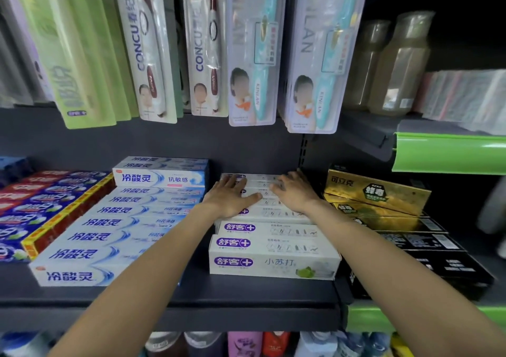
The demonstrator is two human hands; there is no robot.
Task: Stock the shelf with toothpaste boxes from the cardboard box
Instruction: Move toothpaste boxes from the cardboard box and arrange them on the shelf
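My left hand (228,196) and right hand (294,192) lie flat, fingers straight, on white toothpaste boxes (273,258) mid-frame, hiding rear labels. Front box reads 小苏打; hanging toothbrushes (153,50) above read CONCU.

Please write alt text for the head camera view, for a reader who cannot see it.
Both hands, left hand and right hand, rest flat on the rear white toothpaste boxes on a dark shelf. Blue-white boxes lie left, gold boxes right, toothbrush packs hang above.
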